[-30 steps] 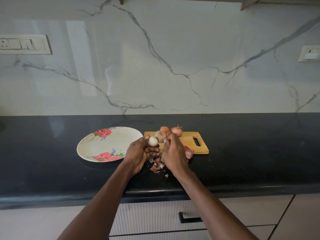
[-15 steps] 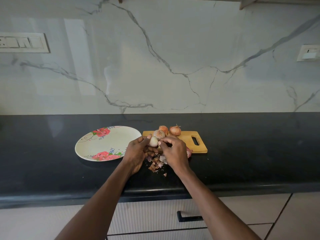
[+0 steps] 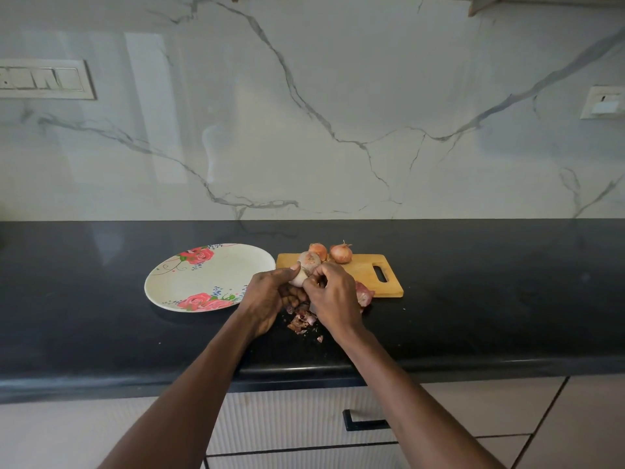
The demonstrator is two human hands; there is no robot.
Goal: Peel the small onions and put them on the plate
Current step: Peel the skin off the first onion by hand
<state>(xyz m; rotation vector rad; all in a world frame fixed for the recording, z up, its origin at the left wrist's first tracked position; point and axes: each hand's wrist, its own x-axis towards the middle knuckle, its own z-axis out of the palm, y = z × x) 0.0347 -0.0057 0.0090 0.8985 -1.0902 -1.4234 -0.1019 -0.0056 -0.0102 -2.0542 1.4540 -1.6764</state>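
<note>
Black desk (image 3: 473, 299) has a floral plate (image 3: 203, 282) sitting just left of the left hand (image 3: 270, 296). A wooden cutting board (image 3: 368, 275) lies behind the right hand (image 3: 334, 296), and onion peels (image 3: 301, 321) are piled between the two wrists.

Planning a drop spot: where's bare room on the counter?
Free: black counter right of the cutting board, and left of the plate; the plate itself is bare. Crowded: peel scraps under both hands, onions on the board's far edge.

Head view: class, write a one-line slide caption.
Left hand holds a pale onion while right hand peels; floral plate lies bare.
</note>
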